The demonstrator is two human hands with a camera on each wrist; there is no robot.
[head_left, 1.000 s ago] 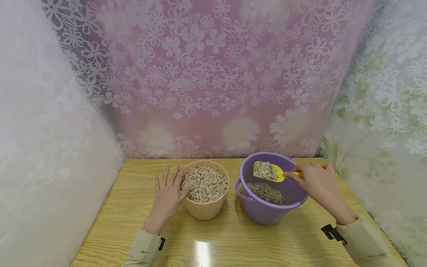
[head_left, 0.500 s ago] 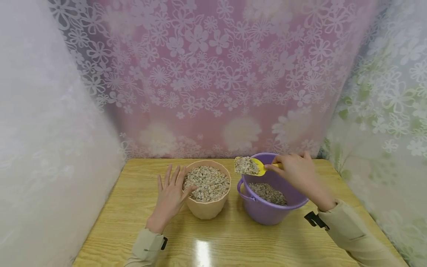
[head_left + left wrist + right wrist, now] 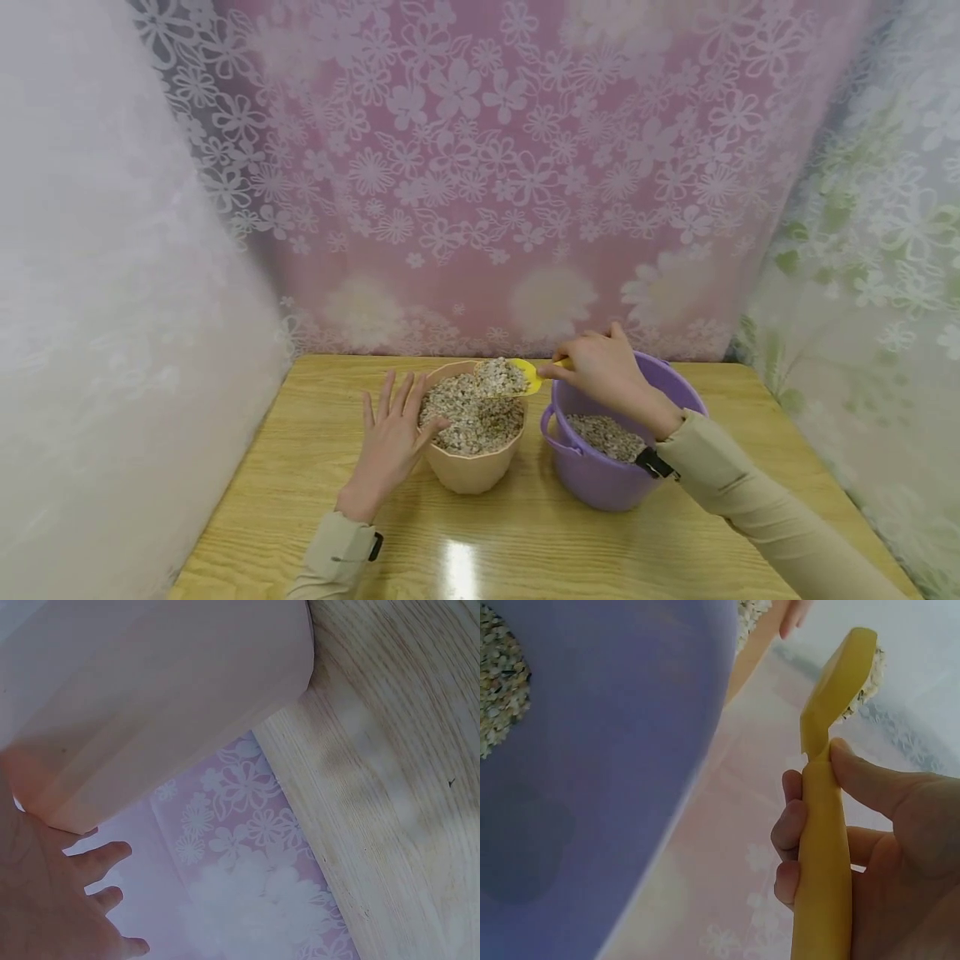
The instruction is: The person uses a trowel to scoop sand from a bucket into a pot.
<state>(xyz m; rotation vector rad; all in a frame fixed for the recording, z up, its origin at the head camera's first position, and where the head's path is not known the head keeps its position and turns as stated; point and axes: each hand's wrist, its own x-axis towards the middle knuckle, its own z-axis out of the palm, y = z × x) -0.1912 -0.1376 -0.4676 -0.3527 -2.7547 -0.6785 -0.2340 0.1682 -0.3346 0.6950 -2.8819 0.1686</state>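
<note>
My right hand point(image 3: 603, 367) grips a yellow scoop point(image 3: 823, 847) by its handle, fingers and thumb wrapped round it in the right wrist view. Heaped with pale gravel, the scoop's blade point(image 3: 529, 377) hangs over the right back part of a peach faceted pot point(image 3: 468, 473). Gravel point(image 3: 461, 412) fills that pot nearly to its rim. My left hand point(image 3: 392, 446) rests against the pot's left side, fingers spread and straight, thumb over the rim. Under my right forearm stands a purple bucket point(image 3: 600, 483) with more gravel point(image 3: 606, 435) at its bottom.
Both containers stand on a wood-grain table point(image 3: 300, 467), the bucket to the right of the pot. A pink flowered curtain point(image 3: 480, 208) hangs behind the table's back edge. Pale sheets point(image 3: 150, 333) close in the left and right sides.
My right hand has carried the loaded scoop leftward from above the bucket to above the pot. My left hand has stayed at the pot's side. The view has shifted slightly.
</note>
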